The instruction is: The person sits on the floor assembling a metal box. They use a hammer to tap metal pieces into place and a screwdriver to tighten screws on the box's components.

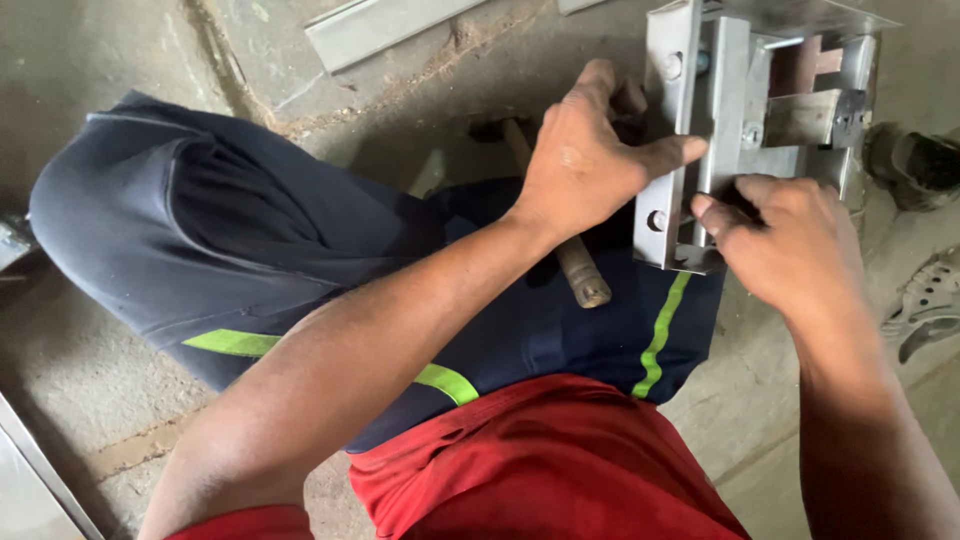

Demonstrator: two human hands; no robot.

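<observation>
A grey metal bracket assembly [762,110] with bolts and holes stands on the concrete floor at the upper right, just past my knee. My left hand [585,160] grips its left upright plate, with the thumb stretched across the front. At the lower right of the assembly my right hand [790,240] has its fingers curled against a plate; what the fingertips pinch is hidden. A wooden hammer handle [578,268] lies between my legs under my left wrist, its head hidden.
My legs in dark shorts [250,250] with yellow-green stripes fill the middle, a red shirt below. A long metal strip [380,25] lies on the concrete floor at the top. A dark object [915,165] and a worn sandal [925,305] sit at the right edge.
</observation>
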